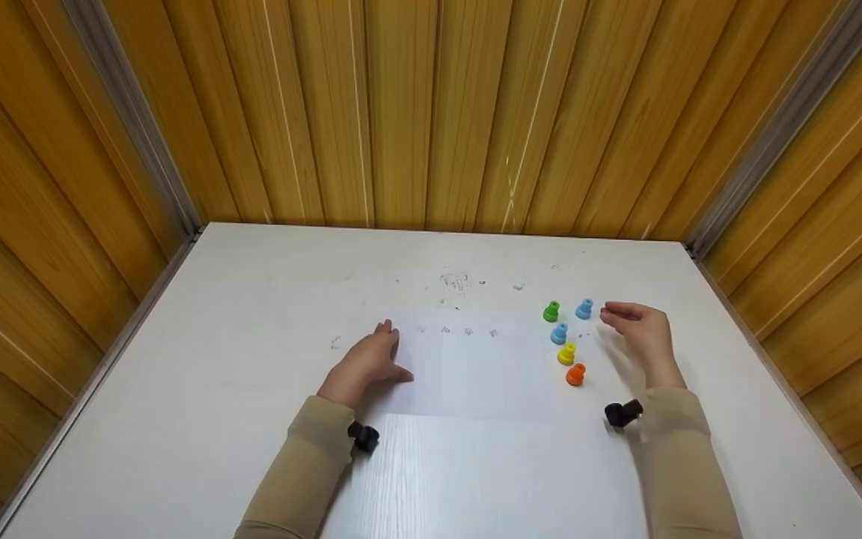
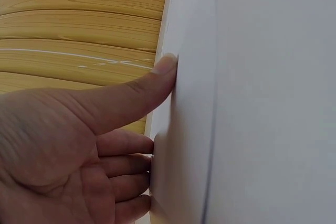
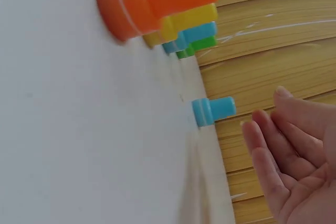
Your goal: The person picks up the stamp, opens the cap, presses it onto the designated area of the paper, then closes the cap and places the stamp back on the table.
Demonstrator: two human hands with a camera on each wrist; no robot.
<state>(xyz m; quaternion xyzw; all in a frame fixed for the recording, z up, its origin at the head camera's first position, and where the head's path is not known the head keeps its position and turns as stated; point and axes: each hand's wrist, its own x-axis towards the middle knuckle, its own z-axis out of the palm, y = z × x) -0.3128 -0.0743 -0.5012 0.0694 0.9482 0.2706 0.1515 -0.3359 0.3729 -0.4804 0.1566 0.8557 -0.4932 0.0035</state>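
My left hand (image 1: 365, 362) rests at the left edge of a white paper sheet (image 1: 468, 374), thumb spread from the fingers. In the left wrist view its thumb (image 2: 149, 90) and fingertips touch the white surface. Just right of a light blue peg-shaped plastic piece (image 1: 584, 308), my right hand (image 1: 642, 338) hovers with loosely bent fingers, holding nothing. The right wrist view shows a gap between those fingertips and the blue piece (image 3: 212, 110). Left of it stand a green piece (image 1: 551, 311), a second blue one (image 1: 559, 334), a yellow one (image 1: 566, 354) and an orange one (image 1: 575, 374).
Several small reddish marks (image 1: 468, 332) run along the sheet's top. Dark smudges (image 1: 455, 282) spot the white table (image 1: 266, 299) behind it. Wood-patterned walls (image 1: 401, 112) close off the back and both sides. A small black camera (image 1: 623, 413) sits at the right wrist.
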